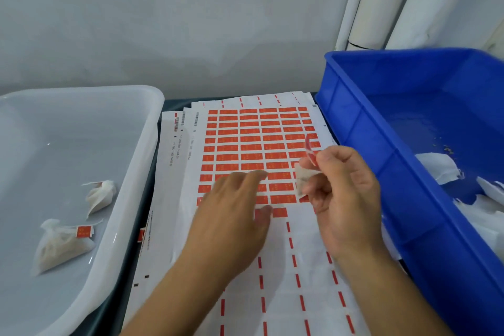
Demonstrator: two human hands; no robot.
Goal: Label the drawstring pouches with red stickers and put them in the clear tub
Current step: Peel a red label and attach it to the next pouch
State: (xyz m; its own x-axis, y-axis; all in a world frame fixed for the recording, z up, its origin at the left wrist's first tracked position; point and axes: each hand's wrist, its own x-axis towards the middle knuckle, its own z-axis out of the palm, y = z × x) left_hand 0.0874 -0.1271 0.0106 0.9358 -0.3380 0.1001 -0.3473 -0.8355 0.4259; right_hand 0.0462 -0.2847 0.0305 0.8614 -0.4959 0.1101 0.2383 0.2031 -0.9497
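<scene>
Two labelled pouches [65, 243] in one clear tub [141, 144], one blue bin [354, 128], perhaps three sticker sheets [245, 144].

We note a dark tabletop [169, 103], visible only as narrow strips between the items it carries and along the back near the grey wall. Resting on it from left to right we find a clear tub [141, 172], a fanned stack of sticker sheets [245, 144] with the top sheet showing rows of red stickers and bare backing at its near end, and a blue bin [368, 131] whose left wall sits just beside the sheets' right edge. We record that the sheets overlap one another, their left margins stepped and printed with barcodes, the stack lying close against the tub's right rim.
</scene>
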